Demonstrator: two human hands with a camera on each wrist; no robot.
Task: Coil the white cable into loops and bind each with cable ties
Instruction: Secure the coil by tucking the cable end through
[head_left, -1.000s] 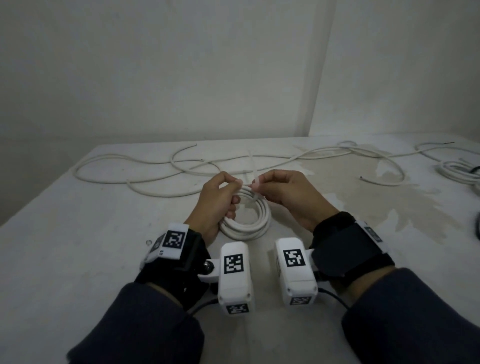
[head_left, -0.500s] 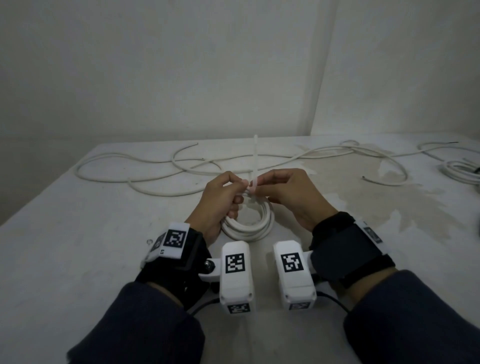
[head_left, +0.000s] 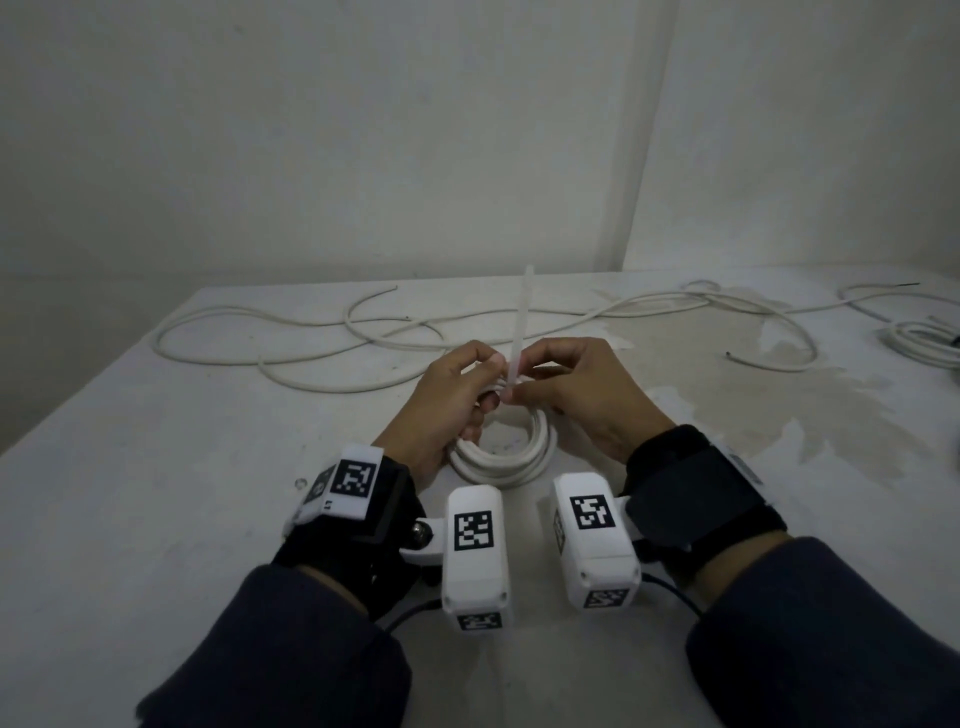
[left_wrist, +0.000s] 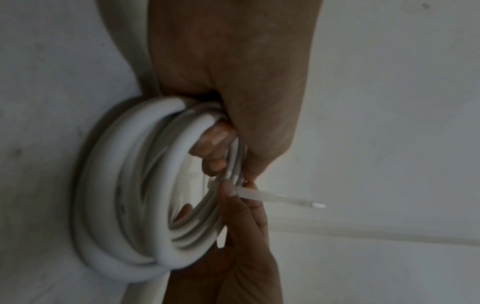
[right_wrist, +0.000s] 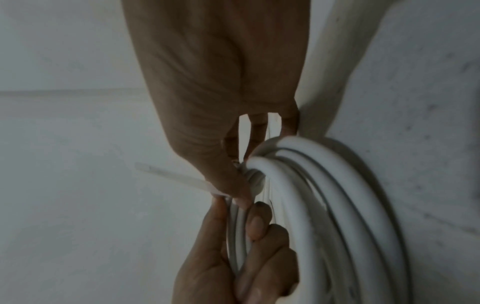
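A coil of white cable (head_left: 501, 457) rests on the white table (head_left: 182, 493), its far side lifted between my hands. My left hand (head_left: 491, 382) grips the coil's strands, fingers curled through the loop (left_wrist: 215, 142). My right hand (head_left: 514, 383) pinches a translucent cable tie (head_left: 522, 322) that wraps the strands. The tie's tail stands straight up above my fingers. In the left wrist view the tail (left_wrist: 280, 198) sticks out to the right of the coil (left_wrist: 116, 195). The right wrist view shows the tail (right_wrist: 176, 176) left of the coil (right_wrist: 337, 205). The tie's head is hidden.
Loose white cable (head_left: 363, 358) snakes across the back of the table, reaching the right side. Another small white bundle (head_left: 924, 343) lies at the far right edge. A stained patch (head_left: 727, 384) marks the table's right half. Walls close off the back.
The tie's tail now stands much longer above my fingers than a second ago. Both hands have stayed together over the coil's far side.
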